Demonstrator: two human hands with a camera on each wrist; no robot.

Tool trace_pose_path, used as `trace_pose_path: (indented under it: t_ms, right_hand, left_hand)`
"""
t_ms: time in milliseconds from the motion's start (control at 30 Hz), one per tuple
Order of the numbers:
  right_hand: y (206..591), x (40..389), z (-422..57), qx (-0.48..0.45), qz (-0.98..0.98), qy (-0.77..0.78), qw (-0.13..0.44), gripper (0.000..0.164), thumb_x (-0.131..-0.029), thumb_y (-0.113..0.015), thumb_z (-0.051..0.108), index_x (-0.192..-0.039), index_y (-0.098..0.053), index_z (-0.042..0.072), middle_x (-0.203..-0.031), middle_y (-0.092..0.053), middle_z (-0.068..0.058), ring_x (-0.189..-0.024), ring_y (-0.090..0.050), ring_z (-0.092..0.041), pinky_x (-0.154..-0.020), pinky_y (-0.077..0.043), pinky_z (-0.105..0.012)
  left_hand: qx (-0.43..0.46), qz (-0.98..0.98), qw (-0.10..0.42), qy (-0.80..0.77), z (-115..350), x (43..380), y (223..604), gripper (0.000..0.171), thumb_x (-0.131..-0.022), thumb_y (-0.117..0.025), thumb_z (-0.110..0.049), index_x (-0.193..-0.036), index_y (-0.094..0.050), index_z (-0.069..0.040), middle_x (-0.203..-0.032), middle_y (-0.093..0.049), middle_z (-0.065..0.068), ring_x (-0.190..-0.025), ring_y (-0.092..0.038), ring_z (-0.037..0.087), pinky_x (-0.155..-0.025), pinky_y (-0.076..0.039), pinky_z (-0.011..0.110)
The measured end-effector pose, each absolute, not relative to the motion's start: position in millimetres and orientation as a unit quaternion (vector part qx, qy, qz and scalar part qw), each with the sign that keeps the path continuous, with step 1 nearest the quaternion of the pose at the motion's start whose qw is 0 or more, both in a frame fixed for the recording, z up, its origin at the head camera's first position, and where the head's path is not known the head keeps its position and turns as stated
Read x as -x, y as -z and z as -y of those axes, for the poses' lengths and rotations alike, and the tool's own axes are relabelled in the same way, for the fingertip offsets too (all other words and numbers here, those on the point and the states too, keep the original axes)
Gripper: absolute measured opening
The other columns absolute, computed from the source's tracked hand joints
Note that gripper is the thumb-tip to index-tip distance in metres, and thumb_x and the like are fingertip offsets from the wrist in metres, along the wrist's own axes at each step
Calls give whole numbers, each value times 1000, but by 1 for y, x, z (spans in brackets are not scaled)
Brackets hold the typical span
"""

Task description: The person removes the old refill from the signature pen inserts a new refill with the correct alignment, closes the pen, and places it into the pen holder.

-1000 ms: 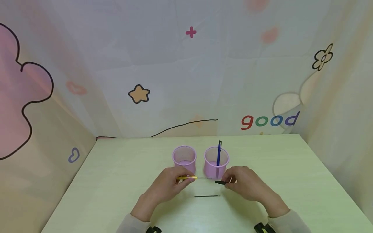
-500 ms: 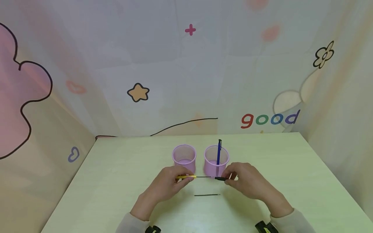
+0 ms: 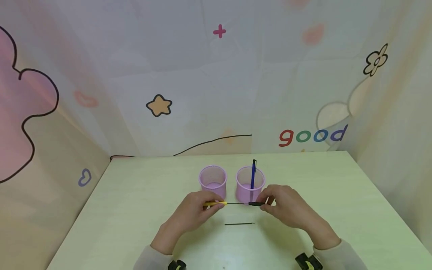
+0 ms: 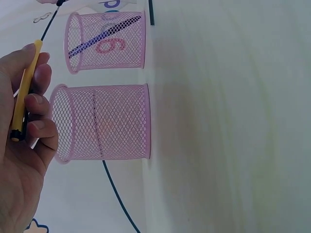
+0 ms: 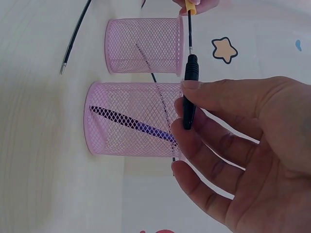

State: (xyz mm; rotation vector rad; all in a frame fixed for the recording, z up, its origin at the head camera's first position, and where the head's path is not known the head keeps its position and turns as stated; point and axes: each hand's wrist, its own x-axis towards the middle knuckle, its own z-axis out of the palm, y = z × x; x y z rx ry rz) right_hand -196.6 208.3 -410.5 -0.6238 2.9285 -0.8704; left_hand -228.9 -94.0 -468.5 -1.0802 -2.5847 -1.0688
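My left hand (image 3: 194,212) holds a yellow pen barrel (image 4: 26,87) level over the table, a thin dark refill (image 3: 235,203) sticking out of its right end. Facing it, my right hand (image 3: 287,208) pinches a black ribbed pen grip (image 5: 189,114) between thumb and fingers. The refill's tip is right at the near end of that grip, the two in one line. Below them a loose refill (image 3: 239,224) lies on the table. Behind the hands stand two pink mesh pen cups; the right cup (image 3: 243,195) has a blue pen (image 3: 253,174) leaning in it.
The left mesh cup (image 3: 213,187) stands beside the other, with nothing seen inside. A pale green table (image 3: 141,195) reaches back to a printed cloth (image 3: 189,75) with a star, flowers and the word "good".
My right hand has raised the black pen grip slightly, bringing it into line with the refill and up against its tip. The left hand keeps its hold on the yellow barrel, nearly still.
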Motion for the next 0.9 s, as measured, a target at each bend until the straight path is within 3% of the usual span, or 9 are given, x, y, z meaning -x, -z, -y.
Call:
trace_pose_path:
  t_ms: [900]
  right_hand:
    - [414, 200, -202, 204, -936, 288, 17, 14, -88, -79, 8, -89, -75, 22, -82, -66, 15, -79, -59, -3, -69, -46, -25]
  left_hand:
    - [373, 850, 77, 363, 92, 229, 469, 10, -98, -74, -27, -105, -78, -22, -96, -75, -13, -80, -58, 1, -69, -51, 19]
